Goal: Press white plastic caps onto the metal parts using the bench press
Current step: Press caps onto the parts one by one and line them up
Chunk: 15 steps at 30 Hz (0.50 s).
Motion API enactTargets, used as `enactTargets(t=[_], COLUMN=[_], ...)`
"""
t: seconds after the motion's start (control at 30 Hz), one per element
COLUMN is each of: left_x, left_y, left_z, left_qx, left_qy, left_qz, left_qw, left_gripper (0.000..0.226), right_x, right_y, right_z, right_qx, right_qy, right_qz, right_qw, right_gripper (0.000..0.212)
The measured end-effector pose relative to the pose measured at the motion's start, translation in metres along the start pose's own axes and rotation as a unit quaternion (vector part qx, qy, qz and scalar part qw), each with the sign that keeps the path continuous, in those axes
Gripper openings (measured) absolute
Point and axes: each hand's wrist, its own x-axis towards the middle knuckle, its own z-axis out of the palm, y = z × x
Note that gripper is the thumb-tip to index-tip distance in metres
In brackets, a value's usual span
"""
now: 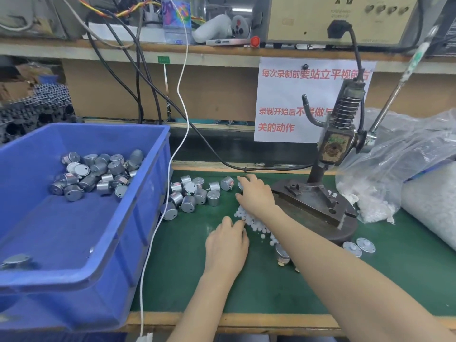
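On the green desk [185,280] the left hand [227,245] sets its fingertips on the loose white caps [256,227], heaped close for picking (whether its grip pinches one I cannot tell). Beyond, the right hand [256,196], grip wide, reaches over metal parts [195,193] lying left of the press [330,149]. A blue bin [81,218] holds more, under a cluttered shelf [74,49].

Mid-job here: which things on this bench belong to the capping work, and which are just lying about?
Job: white plastic caps, loose metal parts, bench press, blue bin, bag of caps.
Lying about: water bottle, white cable, paper notice.
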Motion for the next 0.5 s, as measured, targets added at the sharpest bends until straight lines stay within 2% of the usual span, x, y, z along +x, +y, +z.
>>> enactTargets(t=[0.13,0.23,0.4,0.5], left_x=[-0.001,0.0,-0.002,-0.002], left_y=[-0.005,-0.008,-0.008,-0.008], left_z=[0.0,-0.002,-0.003,-0.003], left_qx=[-0.064,-0.098,-0.094,-0.097], left_qy=[0.013,0.018,0.013,0.019], left_qz=[-0.024,-0.037,-0.01,-0.008], left_qw=[0.998,0.994,0.995,0.995], left_gripper=[0.022,0.019,0.022,0.02], right_x=[0.002,0.003,-0.002,-0.014], right_y=[-0.001,0.0,-0.002,-0.004], right_z=[0.004,0.004,0.001,-0.008], right_qx=[-0.012,-0.019,0.001,0.089], right_qy=[0.036,0.041,0.05,0.066], right_qz=[0.025,0.049,0.052,0.05], right_qw=[0.999,0.998,0.997,0.993], right_gripper=[0.037,0.04,0.041,0.031])
